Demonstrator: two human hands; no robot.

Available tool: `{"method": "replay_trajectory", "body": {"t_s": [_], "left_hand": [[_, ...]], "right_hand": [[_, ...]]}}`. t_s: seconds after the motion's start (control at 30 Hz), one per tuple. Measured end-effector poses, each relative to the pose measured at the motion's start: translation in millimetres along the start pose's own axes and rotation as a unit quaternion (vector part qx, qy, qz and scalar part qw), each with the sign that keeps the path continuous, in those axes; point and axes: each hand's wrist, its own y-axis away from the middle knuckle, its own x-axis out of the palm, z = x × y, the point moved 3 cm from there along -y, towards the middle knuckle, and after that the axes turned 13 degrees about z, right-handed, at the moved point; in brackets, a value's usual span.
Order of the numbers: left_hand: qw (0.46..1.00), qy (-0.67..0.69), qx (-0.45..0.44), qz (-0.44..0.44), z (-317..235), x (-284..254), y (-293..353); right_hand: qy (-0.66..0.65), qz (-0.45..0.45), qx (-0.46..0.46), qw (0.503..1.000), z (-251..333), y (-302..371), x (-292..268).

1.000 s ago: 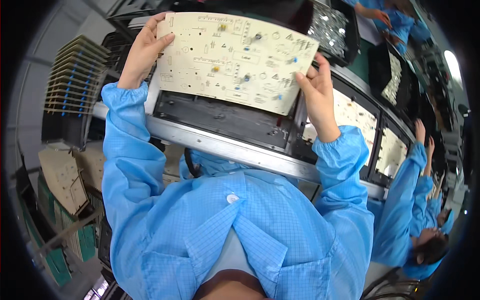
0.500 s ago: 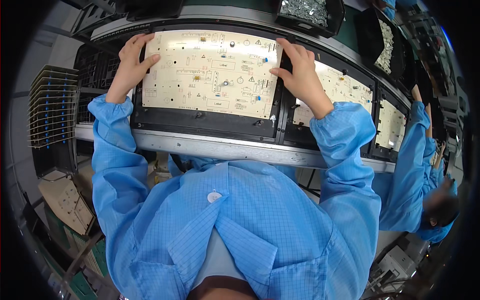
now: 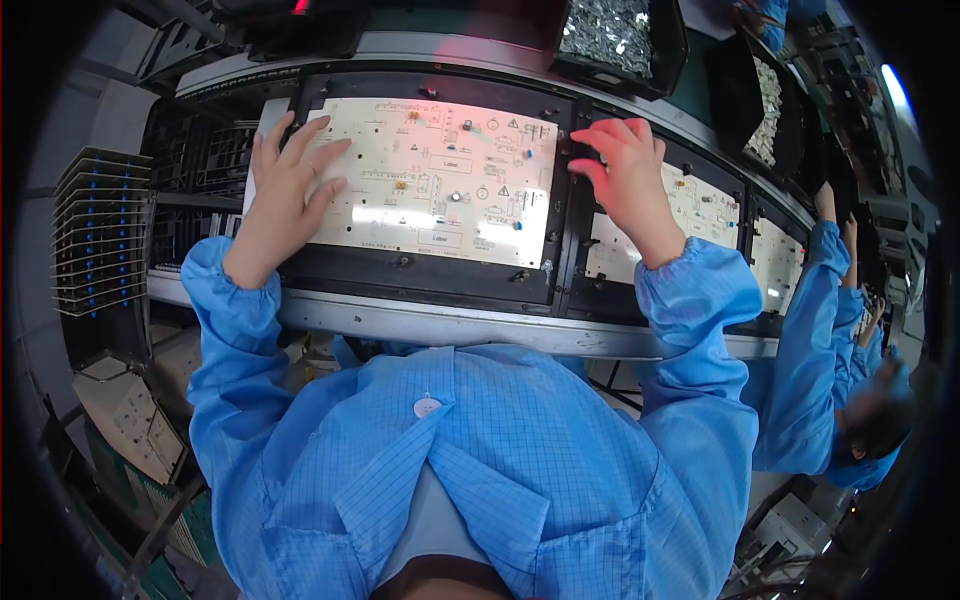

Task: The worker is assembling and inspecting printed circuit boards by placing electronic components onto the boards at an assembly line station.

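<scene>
A cream printed circuit board (image 3: 400,213) with a few small components lies in a black carrier frame (image 3: 330,259). Over its left end my left hand (image 3: 290,190) is spread, fingers apart and gripping nothing; whether the fingertips touch the surface I cannot tell. My right hand (image 3: 628,180) is just past the board's right edge, above the divider of the frame. Its fingers are bent, thumb apart from them, with nothing between. A reddish glow falls on the board's upper part and on the right fingertips.
More boards (image 3: 700,205) sit in carriers to the right along the metal rail (image 3: 450,322). Black bins of silvery parts (image 3: 608,38) and whitish parts (image 3: 766,110) stand at the back. A rack of stacked boards (image 3: 100,232) is at left. A co-worker in blue (image 3: 805,330) is at right.
My right hand has let go of the board's right edge and moved off it. My left hand has opened from the left edge. Red light has appeared; the view has shifted slightly.
</scene>
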Motion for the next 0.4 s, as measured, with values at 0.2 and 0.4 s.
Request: {"method": "replay_trajectory", "body": {"t_s": [0.2,0.4], "left_hand": [[0.995,0.051,-0.036,-0.083,60.9,-12.8,-41.4],[0.995,0.090,-0.031,-0.031,73.0,2.4,-75.6]], "right_hand": [[-0.059,0.030,-0.172,0.983,-14.2,-12.8,6.0],[0.006,-0.029,-0.102,0.994,3.0,-12.3,20.0]]}}
